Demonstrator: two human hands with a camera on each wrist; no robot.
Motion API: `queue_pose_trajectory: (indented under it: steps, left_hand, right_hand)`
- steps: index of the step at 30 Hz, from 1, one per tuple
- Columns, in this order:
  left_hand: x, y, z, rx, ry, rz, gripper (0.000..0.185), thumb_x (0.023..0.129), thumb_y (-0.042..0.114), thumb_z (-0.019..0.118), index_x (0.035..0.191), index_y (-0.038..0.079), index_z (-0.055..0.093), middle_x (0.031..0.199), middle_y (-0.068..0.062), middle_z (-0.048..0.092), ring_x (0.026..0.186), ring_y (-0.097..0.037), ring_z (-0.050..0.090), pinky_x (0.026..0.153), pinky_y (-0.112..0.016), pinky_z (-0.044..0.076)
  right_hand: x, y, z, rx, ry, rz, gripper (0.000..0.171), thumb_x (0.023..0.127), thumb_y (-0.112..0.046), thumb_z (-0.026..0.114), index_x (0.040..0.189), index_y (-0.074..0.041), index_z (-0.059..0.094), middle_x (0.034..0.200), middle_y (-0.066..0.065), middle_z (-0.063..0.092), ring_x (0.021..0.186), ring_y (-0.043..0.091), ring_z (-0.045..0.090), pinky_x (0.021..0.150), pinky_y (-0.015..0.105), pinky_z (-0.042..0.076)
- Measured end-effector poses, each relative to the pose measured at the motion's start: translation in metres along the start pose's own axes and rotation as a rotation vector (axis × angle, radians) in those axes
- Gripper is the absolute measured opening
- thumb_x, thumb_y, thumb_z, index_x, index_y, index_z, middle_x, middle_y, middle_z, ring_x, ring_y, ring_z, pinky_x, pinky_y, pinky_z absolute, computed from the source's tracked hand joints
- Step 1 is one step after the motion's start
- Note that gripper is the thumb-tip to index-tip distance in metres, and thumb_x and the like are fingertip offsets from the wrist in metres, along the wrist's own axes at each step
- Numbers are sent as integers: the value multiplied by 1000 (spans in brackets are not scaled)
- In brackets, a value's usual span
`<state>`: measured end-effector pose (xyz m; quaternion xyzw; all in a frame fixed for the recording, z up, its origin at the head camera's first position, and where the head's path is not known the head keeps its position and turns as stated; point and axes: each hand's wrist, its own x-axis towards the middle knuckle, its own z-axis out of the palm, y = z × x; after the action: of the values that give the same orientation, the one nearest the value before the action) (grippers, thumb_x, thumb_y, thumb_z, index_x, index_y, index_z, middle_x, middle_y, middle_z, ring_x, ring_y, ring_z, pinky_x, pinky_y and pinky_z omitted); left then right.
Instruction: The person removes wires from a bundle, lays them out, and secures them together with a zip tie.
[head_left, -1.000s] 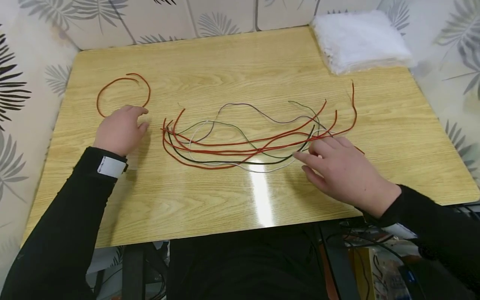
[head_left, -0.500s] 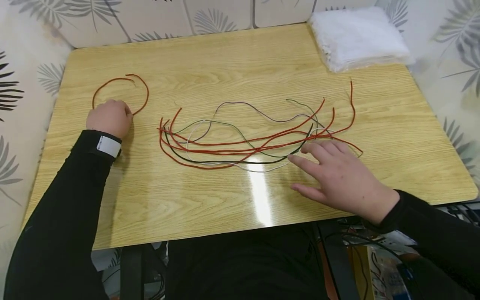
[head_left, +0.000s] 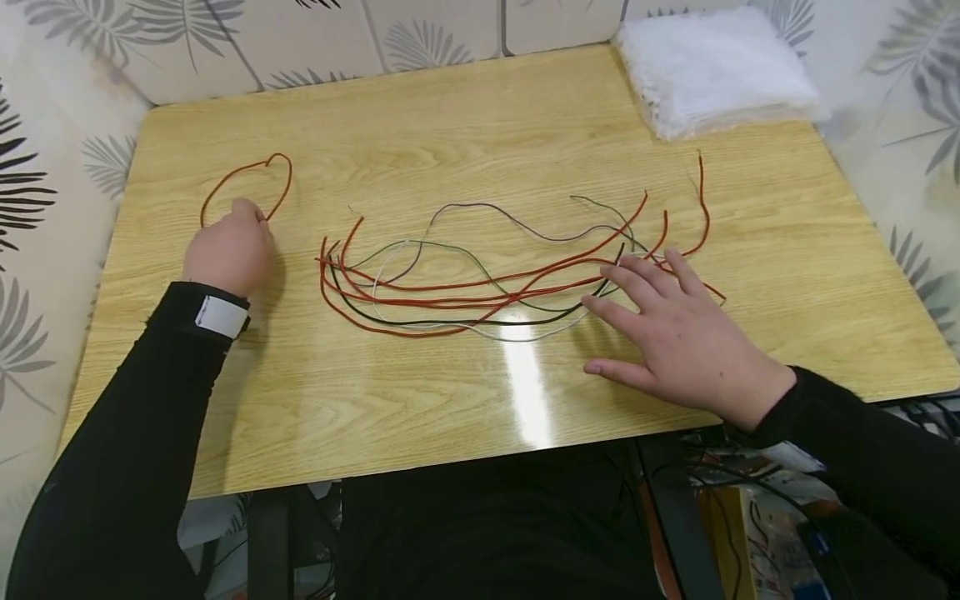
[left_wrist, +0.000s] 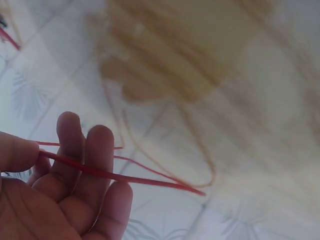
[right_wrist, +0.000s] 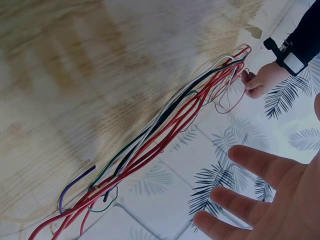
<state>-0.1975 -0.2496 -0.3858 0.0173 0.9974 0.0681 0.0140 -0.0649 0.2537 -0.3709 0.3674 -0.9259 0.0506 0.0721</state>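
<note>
At the table's left, my left hand (head_left: 231,250) pinches a looped red wire (head_left: 289,179) by its near side. In the left wrist view the red wire (left_wrist: 135,180) runs out from under the thumb across the curled fingers. Over the right part of a loose bunch of wires, my right hand (head_left: 675,342) is spread with fingers straight. That bunch has several red wires (head_left: 450,288), a black wire (head_left: 450,322), a white wire (head_left: 517,340), a green wire (head_left: 474,252) and a purple wire (head_left: 480,205). Whether the right fingertips touch the wires I cannot tell.
A wood-grain table (head_left: 360,408) carries everything. White material in a clear plastic bag (head_left: 720,71) lies at its back right corner. Leaf-patterned wall covering (head_left: 435,42) borders the back and sides. Below the front right edge are cables and a box (head_left: 723,542).
My left hand has taken hold of the looped red wire, and the loop's shape has shifted. The right hand's fingers have spread out over the bunch, which has barely moved.
</note>
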Motion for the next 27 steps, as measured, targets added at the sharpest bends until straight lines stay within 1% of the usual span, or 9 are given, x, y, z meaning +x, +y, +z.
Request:
queue_pose_trajectory:
  steps: [4,8,11,15,18,21,22,25,27]
  left_hand:
    - [-10,17,-5,-28,56,41,29,105,17,32,111,-9,45,54,-11,46,39,-27,45,37,-40,32]
    - [-18,35,-6,-30,115,109,26,105,17,34,108,-6,46,53,-8,44,37,-24,42,36,-37,30]
    - [-26,53,-5,-26,156,160,25,105,18,34,107,-4,45,53,-7,43,37,-23,42,36,-36,30]
    - [-42,79,-4,-11,239,265,24,105,16,37,105,-5,47,56,-6,43,38,-21,41,36,-35,30]
    - [-54,101,-1,-5,300,362,21,103,14,42,102,-5,51,61,-8,46,43,-22,44,37,-35,33]
    - [-65,126,1,-19,305,444,18,101,13,45,97,-2,54,64,-7,49,47,-21,47,39,-35,36]
    - [-69,134,3,-29,305,476,17,101,13,46,96,-1,54,64,-6,49,49,-21,48,40,-35,36]
    - [-81,155,8,-58,283,577,16,100,11,45,94,-1,54,63,-3,46,49,-18,45,40,-33,35]
    - [-87,165,14,-71,285,652,14,100,9,44,94,-1,53,62,-2,44,49,-16,44,41,-31,34]
  right_hand:
    - [-1,1,-1,-7,-11,14,72,92,-69,48,136,-13,60,147,20,45,141,39,31,116,61,10]
    - [-2,0,-2,-5,-15,24,69,94,-67,47,136,-13,60,146,20,46,140,38,32,117,61,9]
    - [-1,0,-3,-4,-6,25,69,95,-66,45,137,-13,59,146,20,46,139,39,33,117,61,9]
    - [5,-1,-3,-6,9,17,69,97,-65,42,138,-12,58,146,19,47,139,38,34,117,59,9]
    - [13,-2,-3,-2,27,2,70,98,-65,38,138,-11,58,144,19,48,138,38,36,118,56,9]
    - [23,-3,-2,15,63,-25,69,100,-62,34,138,-9,57,139,19,51,134,37,39,119,54,10]
    - [26,-4,-1,22,74,-33,67,101,-60,35,139,-8,56,139,19,51,133,37,40,119,53,10]
    - [39,-5,2,24,107,-57,61,102,-50,41,142,-5,51,140,19,50,132,36,41,118,52,15]
    - [48,-7,5,9,118,-74,60,101,-43,48,146,-4,46,143,19,48,134,36,40,116,52,20]
